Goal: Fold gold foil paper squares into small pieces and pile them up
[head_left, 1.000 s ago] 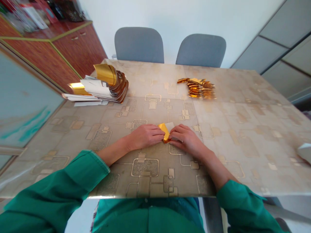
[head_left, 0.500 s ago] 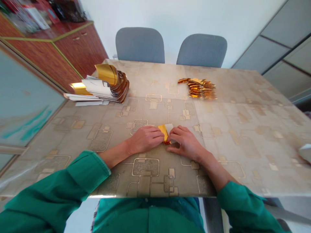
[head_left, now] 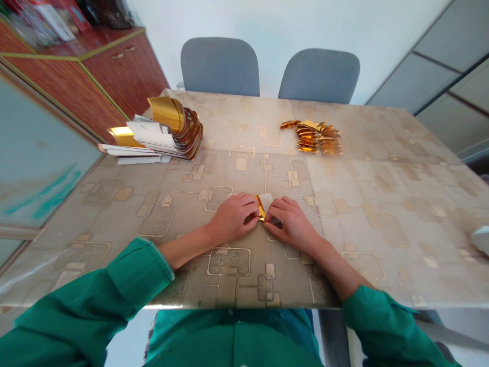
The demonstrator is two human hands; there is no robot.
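Observation:
A small sheet of gold foil paper, white on its back and partly folded, lies on the table between my hands. My left hand pinches its left, gold side with thumb and fingers curled together. At the lower right edge, my right hand grips the same paper between thumb and fingertips. The fingers of both hands cover part of the paper, so its full shape is hidden. Beyond them at the back right sit several folded gold paper pieces, stacked in rows.
A pile of gold and white paper sheets, some bent over, lies at the back left. The table has a patterned cover. Two grey chairs stand behind it, and a wooden cabinet is at the far left.
My left hand has shifted its grip, its thumb now curled in, and covers more of the gold side. The right thumb and fingers have closed in at the paper's lower edge.

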